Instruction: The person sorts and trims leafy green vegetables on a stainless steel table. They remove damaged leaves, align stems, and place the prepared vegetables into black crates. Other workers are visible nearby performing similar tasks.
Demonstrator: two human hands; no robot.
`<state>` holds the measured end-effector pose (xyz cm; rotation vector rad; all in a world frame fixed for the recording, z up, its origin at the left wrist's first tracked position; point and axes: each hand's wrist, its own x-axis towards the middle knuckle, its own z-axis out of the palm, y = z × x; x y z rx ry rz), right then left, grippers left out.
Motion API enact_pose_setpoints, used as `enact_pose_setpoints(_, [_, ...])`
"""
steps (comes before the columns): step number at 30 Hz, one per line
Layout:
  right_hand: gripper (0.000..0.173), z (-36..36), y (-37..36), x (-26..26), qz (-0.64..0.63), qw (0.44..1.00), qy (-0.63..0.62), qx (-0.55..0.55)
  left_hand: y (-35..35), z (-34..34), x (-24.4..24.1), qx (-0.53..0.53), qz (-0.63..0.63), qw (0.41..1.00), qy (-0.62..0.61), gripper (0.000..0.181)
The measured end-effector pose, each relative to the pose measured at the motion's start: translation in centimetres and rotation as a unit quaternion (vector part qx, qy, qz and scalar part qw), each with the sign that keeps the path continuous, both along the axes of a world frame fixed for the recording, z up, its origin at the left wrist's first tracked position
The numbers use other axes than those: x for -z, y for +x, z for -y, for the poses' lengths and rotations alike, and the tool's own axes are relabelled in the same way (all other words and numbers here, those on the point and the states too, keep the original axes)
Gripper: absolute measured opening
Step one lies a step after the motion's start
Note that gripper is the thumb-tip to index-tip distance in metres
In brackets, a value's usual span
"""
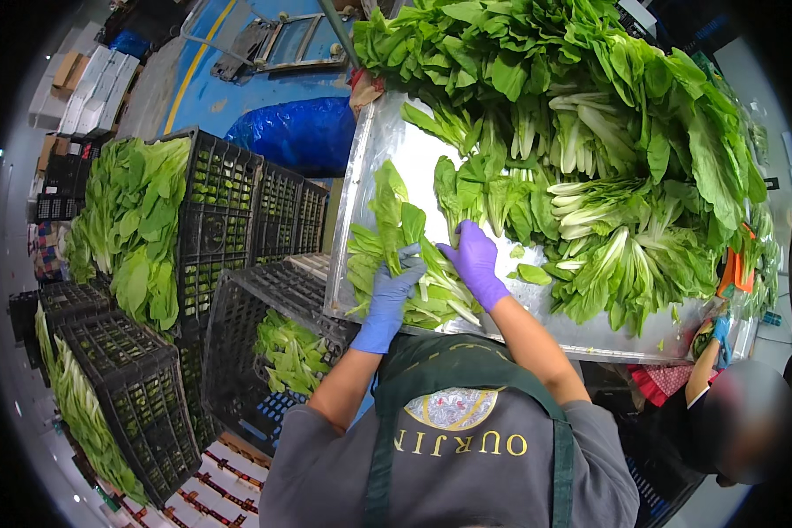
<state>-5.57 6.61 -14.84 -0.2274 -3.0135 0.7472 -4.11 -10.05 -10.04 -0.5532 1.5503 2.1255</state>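
My left hand (396, 284), in a blue glove, grips a loose green leaf (389, 231) by its lower end. Under and around it, a heap of loose leaves and pale stalks (435, 297) lies at the near left corner of the metal table (416, 148). My right hand (480, 264), in a purple glove, is at the lower end of a small leafy green bunch (462, 195); its fingers partly hide the stem, so the grip is unclear. More bunches with white stalks (581, 208) lie to the right, beside a detached leaf (533, 274).
A big pile of leafy greens (515, 53) covers the table's far side. Black plastic crates (218, 198) of greens stand at left, with a tilted crate (237, 343) near my left arm. A blue bundle (297, 132) lies beyond. At right, a co-worker's gloved hand (723, 336) reaches the table edge.
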Motion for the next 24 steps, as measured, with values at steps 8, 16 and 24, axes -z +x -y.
enact_pose_setpoints(8, [0.036,-1.3,-0.3,2.9,0.048,0.983,-0.1,0.149,-0.1,0.0,-0.1,0.043,0.077,0.993,0.079,0.035])
enact_pose_setpoints(16, [0.025,-4.7,0.5,2.0,0.09,0.818,-0.535,0.188,-0.6,0.5,1.6,-0.006,0.047,0.99,0.13,0.035])
enact_pose_setpoints(24, [0.029,-5.6,2.4,-3.5,0.145,0.646,-0.739,0.128,0.3,-2.1,0.6,0.018,0.033,0.973,0.228,0.036])
